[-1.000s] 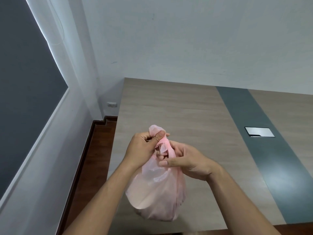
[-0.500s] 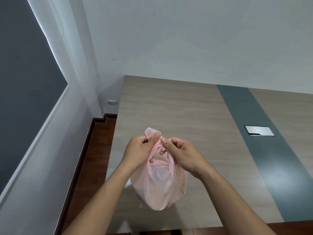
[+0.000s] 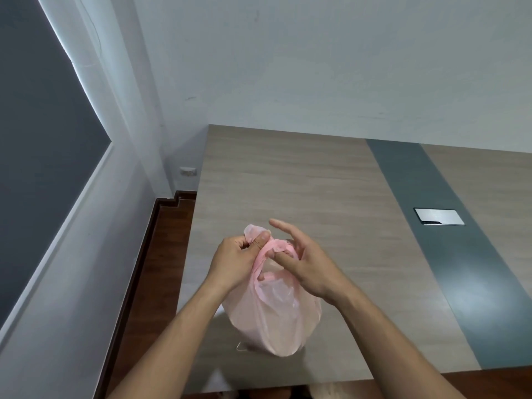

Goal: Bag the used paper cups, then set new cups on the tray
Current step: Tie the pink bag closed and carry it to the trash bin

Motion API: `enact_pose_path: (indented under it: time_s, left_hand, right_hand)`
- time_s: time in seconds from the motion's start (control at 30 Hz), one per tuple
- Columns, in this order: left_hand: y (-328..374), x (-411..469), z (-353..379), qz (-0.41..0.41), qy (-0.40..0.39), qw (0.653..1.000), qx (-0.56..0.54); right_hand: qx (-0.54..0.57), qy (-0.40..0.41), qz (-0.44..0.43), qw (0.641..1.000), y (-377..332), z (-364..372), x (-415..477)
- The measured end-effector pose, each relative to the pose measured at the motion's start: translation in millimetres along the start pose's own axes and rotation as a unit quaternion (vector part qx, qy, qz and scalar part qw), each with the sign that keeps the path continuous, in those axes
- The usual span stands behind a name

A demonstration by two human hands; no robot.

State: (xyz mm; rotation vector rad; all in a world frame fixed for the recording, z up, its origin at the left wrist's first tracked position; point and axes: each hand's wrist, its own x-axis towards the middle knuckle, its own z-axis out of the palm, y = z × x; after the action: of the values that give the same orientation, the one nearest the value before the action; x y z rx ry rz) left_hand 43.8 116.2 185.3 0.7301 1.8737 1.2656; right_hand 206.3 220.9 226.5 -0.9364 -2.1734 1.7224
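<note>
A translucent pink plastic bag [image 3: 273, 315] hangs full over the near part of the wooden table [image 3: 302, 182], its bottom close to the tabletop. My left hand [image 3: 237, 259] pinches one twisted handle of the bag between thumb and fingers. My right hand [image 3: 305, 260] works at the other handle: thumb and curled lower fingers are in the pink loop, while the index finger points straight out. What the bag holds cannot be made out through the plastic. No cups or tray are in view.
A grey strip [image 3: 449, 240] runs down the table with a metal cable hatch [image 3: 439, 216] set in it. The table's left edge drops to a dark wood floor [image 3: 161, 254]. A white wall with a socket [image 3: 188, 171] stands behind, a dark window at left.
The bag sank lower toward the tabletop. My right hand went from pinching the handle with closed fingers to spreading its index finger out while the thumb stays in the loop.
</note>
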Motion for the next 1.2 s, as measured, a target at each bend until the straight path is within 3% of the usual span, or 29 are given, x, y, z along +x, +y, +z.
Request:
enact_pose_path:
  time_s: [0.27,0.6,0.87,1.0,1.07,1.2]
  left_hand:
    - [-10.8,7.8,1.7,-0.028,0.023,0.999,0.018]
    - [-34.1,9.4,5.1,-0.099,0.074,0.992,0.029]
    - [-54.2,20.4,-11.8,-0.107,0.149,0.98,0.078]
    - [-43.9,11.1,-12.4,-0.051,0.188,0.979,0.053]
    - [-32.7,5.3,-7.8,-0.017,0.175,0.984,-0.013]
    - [-9.3,-2.4,2.5,0.036,0.05,0.988,-0.144]
  right_hand:
    - [-0.001,0.084,0.015,0.996,10.2,1.0,2.1]
    - [0.065,0.164,0.096,0.98,55.2,-11.6,7.2]
    - [0.076,0.211,0.157,0.962,66.9,-26.0,8.6]
    - [0.081,0.214,0.137,0.964,54.6,-23.5,6.8]
    - [0.101,0.197,0.121,0.968,44.0,-21.0,6.1]
    - [0.155,0.145,0.071,0.975,18.6,-17.7,5.6]
